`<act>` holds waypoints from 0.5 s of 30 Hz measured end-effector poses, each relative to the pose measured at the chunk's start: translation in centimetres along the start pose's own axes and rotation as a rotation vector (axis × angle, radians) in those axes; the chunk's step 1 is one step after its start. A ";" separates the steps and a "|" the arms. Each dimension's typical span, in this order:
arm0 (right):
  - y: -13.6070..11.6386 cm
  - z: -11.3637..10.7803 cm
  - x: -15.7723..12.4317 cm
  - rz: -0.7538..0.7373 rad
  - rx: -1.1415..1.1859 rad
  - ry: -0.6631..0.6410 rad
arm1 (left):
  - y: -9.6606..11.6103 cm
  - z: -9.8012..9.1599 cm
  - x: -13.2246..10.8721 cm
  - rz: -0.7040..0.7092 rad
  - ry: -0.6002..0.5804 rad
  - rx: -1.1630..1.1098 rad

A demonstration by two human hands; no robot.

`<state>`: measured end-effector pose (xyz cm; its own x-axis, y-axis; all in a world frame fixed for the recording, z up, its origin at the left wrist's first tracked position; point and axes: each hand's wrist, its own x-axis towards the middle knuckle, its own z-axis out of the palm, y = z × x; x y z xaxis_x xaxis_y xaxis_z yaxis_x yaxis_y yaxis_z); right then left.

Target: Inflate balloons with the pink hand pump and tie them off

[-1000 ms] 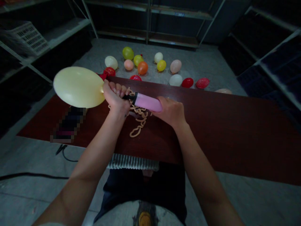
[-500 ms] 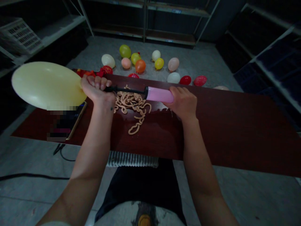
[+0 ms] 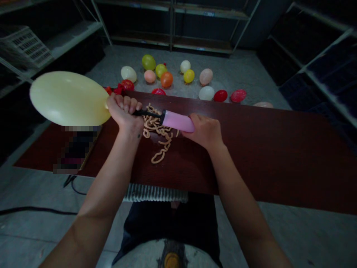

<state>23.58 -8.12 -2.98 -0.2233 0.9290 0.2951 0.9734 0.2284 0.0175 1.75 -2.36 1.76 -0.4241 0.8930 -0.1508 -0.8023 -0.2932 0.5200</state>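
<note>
A pink and black balloon pump point(image 3: 177, 121) is held nearly level above the table, between my two hands. My left hand point(image 3: 124, 108) is wrapped round its black end, with the neck of an inflated pale yellow balloon point(image 3: 69, 98) at the same fist. The fingers hide how the neck sits on the pump. Round the far end of the pink barrel, my right hand point(image 3: 205, 128) is closed. Only a short length of black rod shows by the barrel. Beneath the pump lies a tangled heap of beige cord-like strands point(image 3: 158, 130).
The dark red table point(image 3: 264, 149) stretches to the right. A phone-like dark slab point(image 3: 80, 147), partly blurred, lies at the left. Red pieces point(image 3: 118, 89) rest at the back edge. Several balloons, including an orange one point(image 3: 166, 79), are on the floor beyond, before metal shelves point(image 3: 200, 46).
The pink barrel has slid left over the black rod with my right hand, so less rod shows. My left hand and the yellow balloon have shifted a little to the right.
</note>
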 end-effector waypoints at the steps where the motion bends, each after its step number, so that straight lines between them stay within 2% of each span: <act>1: -0.5 0.0 0.0 -0.005 0.008 -0.005 | -0.3 0.0 -0.2 -0.013 -0.009 0.016; 7: -2.0 0.2 0.3 -0.025 0.042 -0.008 | -1.5 -0.5 -0.3 -0.042 -0.044 0.084; 15: -1.2 -0.1 0.5 -0.029 0.067 0.085 | -0.8 -0.9 0.1 -0.088 -0.094 0.093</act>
<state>22.34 -7.98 -2.76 -0.2437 0.8941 0.3757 0.9602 0.2769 -0.0360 1.94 -2.30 0.57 -0.3087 0.9433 -0.1222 -0.7908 -0.1831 0.5841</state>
